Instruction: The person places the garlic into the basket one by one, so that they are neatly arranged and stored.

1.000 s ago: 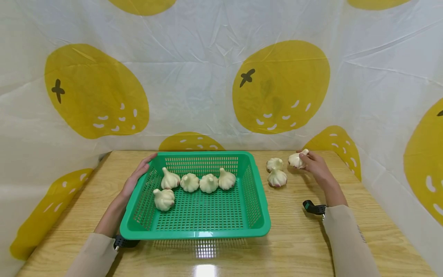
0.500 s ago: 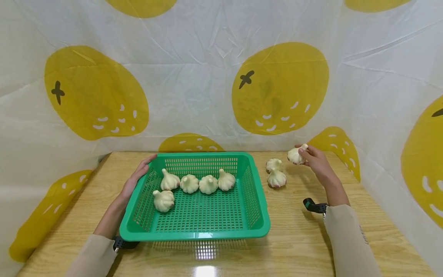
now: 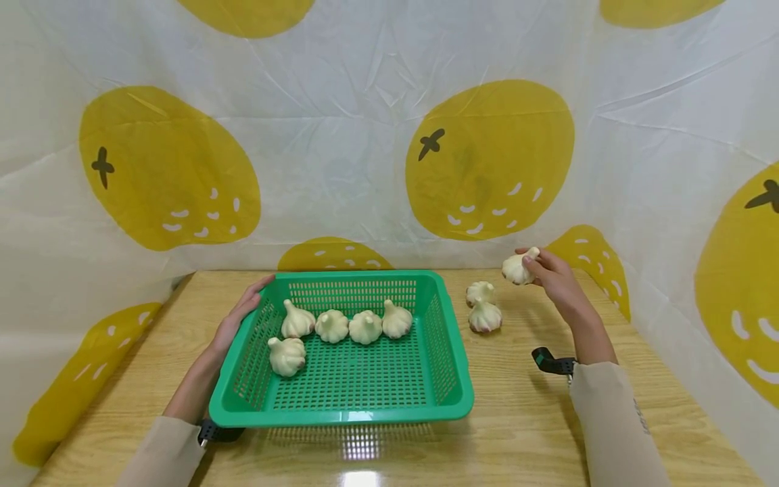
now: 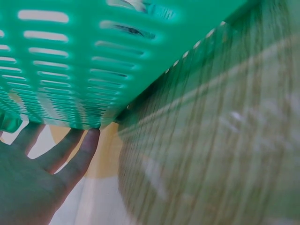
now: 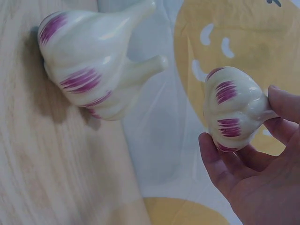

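My right hand (image 3: 556, 281) holds a white garlic bulb (image 3: 516, 269) with purple streaks above the table, right of the basket. In the right wrist view the thumb is at the neck of that bulb (image 5: 234, 110) and the fingers curl beneath it. Two more garlic bulbs (image 3: 485, 316) stand close together on the table, left of the right hand. My left hand (image 3: 234, 321) rests against the left side of the green slotted basket (image 3: 341, 414); in the left wrist view its fingers (image 4: 84, 152) lie extended against the wall. Several garlic bulbs (image 3: 331, 327) sit in the basket's back and left part.
The wooden table (image 3: 517, 419) reaches back to a white curtain (image 3: 341, 169) printed with large yellow fruit. Black wrist camera mounts (image 3: 552, 362) stick out inward from both wrists.
My right hand has raised the garlic bulb off the table and shifted it slightly left. The left hand stays at the basket, and the head view has tilted up a little.
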A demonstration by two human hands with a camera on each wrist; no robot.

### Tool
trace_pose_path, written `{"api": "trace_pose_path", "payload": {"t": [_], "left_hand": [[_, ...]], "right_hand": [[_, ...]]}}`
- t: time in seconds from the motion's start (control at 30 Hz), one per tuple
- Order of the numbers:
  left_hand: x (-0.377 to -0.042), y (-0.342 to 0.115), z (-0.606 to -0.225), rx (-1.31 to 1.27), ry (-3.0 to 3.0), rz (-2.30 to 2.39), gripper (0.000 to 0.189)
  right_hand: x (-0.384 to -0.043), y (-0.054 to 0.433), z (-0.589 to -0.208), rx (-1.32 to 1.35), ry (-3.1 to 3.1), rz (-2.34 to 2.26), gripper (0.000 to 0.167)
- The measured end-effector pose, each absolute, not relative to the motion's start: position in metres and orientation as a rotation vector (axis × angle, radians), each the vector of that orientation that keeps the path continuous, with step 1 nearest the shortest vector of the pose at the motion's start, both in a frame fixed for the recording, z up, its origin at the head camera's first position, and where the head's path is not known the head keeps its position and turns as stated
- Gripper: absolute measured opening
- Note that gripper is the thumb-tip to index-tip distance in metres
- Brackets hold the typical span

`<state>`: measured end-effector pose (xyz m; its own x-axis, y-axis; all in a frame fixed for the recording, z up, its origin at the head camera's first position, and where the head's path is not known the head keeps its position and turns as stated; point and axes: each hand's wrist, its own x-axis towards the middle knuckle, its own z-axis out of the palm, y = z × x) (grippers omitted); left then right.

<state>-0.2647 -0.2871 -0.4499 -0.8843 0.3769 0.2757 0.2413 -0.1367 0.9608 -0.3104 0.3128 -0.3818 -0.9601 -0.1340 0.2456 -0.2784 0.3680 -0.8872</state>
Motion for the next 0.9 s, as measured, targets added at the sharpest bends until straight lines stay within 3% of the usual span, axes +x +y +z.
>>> {"api": "trace_pose_path", "payload": {"t": [0.17,0.43,0.9], "left_hand": [[-0.264,-0.287,-0.450,0.703,2.002,2.183,0.053],[-0.264,-0.288,-0.449,0.694,2.005,2.175,0.054],[-0.266,-0.288,-0.452,0.728,1.978,2.199,0.053]], "right_hand": [[-0.306,0.306,-0.375,0.410,-2.488,1.624,0.048],[-0.301,0.296,-0.364,0.468,-2.474,1.581,0.038],[-0.288,0.284,-0.347,0.552,-2.449,1.516,0.036]]}}
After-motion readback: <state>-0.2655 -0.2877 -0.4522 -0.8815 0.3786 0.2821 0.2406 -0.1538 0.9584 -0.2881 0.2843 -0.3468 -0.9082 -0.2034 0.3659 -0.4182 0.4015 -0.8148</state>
